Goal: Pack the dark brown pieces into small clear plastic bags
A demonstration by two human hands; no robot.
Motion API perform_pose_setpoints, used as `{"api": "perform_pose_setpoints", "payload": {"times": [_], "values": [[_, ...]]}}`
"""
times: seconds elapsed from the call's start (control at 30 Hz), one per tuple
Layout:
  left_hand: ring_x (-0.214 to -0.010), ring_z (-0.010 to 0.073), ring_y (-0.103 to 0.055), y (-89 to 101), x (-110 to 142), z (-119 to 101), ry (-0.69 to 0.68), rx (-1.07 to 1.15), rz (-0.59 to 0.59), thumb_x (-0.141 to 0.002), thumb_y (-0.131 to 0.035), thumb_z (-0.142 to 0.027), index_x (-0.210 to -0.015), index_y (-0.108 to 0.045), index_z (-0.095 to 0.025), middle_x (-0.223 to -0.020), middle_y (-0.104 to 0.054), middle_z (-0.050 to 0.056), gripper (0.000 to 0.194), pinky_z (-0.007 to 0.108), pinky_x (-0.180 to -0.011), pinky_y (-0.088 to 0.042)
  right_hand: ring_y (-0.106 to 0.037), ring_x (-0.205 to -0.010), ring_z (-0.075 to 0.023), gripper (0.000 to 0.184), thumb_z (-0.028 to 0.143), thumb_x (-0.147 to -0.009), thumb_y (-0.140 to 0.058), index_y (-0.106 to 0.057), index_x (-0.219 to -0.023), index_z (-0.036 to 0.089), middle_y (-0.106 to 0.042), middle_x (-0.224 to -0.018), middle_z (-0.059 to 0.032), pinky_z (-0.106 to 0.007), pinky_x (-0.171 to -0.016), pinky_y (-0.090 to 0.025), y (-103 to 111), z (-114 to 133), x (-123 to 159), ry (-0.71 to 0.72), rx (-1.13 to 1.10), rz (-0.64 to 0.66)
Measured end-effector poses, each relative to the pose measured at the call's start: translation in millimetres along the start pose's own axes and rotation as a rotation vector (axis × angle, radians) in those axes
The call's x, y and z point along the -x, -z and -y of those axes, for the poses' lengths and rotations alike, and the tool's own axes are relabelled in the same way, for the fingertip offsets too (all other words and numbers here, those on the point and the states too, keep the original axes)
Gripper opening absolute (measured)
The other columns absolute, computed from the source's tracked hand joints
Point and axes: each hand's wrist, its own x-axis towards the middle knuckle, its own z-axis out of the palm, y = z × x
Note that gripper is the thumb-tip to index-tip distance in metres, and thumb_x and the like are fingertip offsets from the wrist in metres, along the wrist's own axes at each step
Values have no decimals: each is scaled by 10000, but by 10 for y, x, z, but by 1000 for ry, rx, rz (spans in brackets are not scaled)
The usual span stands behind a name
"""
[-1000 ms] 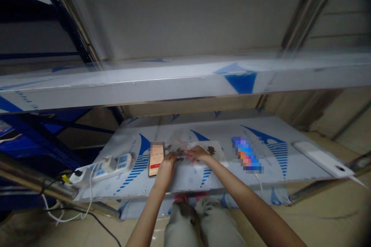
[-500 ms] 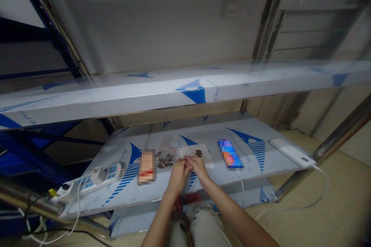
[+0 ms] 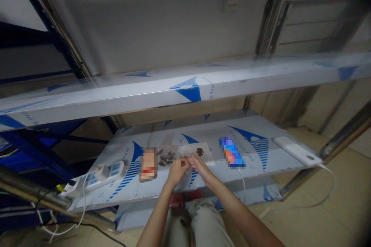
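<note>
My left hand [image 3: 179, 169] and my right hand [image 3: 198, 163] meet at the fingertips over the front of the lower shelf. The fingers of both are pinched together, and whatever sits between them is too small to make out. Just beyond my right hand, a little heap of dark brown pieces [image 3: 199, 151] lies on a pale sheet [image 3: 209, 157]. Left of the sheet, more loose dark brown pieces [image 3: 165, 158] are spread out on what looks like clear plastic. Their exact kind cannot be told from here.
A blurred-out phone-like item [image 3: 148, 164] lies left, a lit phone [image 3: 232, 152] with a cable right. A power strip [image 3: 108, 174] rests at the left end, a white power bank-like box [image 3: 297, 151] at the right. The upper shelf [image 3: 130, 102] crosses ahead, above hand height.
My hands have shifted slightly, and a small gap now shows between their fingers. The brown heap on the sheet is less covered by my right hand. The view has tilted a little.
</note>
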Motion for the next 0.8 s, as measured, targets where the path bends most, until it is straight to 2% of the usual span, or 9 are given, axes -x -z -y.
{"api": "perform_pose_setpoints", "payload": {"times": [0.13,0.33,0.43,0.53,0.63,0.8], "values": [[-576,120,-500,39,12,-29,17,-58,15,-754,-398,-315,-607,-577,-132,-570,-565,-1,295,202,-547,-300,-583,-736,-188,516,566,-614,-568,-649,-908,150,-656,-793,-63,-331,-721,-420,6,-29,12,7,0,35],[-674,151,-560,-15,73,-113,12,-307,-134,-810,-355,-313,-798,-599,-163,-740,-629,64,287,230,-613,-328,-573,-845,-215,475,542,-625,-577,-651,-914,172,-651,-907,-65,-350,-772,-411,-4,12,38,31,-56,12],[-680,140,-558,-31,53,-113,-70,-224,-167,-814,-358,-276,-796,-592,-147,-767,-623,71,268,227,-633,-344,-536,-966,-232,470,520,-635,-584,-634,-967,191,-614,-1037,-72,-376,-837,-385,23,43,34,52,-57,11],[-599,117,-520,-24,3,-82,-122,-93,-159,-782,-403,-246,-710,-597,-128,-681,-608,45,238,214,-591,-340,-514,-1016,-244,484,488,-584,-643,-638,-960,185,-595,-1077,-86,-394,-875,-368,59,60,-4,103,-60,6],[-513,97,-450,-27,-43,-42,-130,-39,-145,-728,-460,-227,-591,-585,-113,-539,-546,11,217,203,-524,-301,-571,-914,-239,470,458,-515,-696,-668,-872,154,-652,-942,-97,-385,-851,-394,85,48,-60,114,-65,17],[-484,82,-396,-58,-47,-23,-125,-23,-155,-710,-469,-219,-540,-573,-110,-477,-488,-12,228,198,-498,-268,-604,-637,-175,417,456,-511,-695,-681,-763,123,-672,-705,-73,-313,-655,-464,118,-13,-120,30,-64,19]]}}
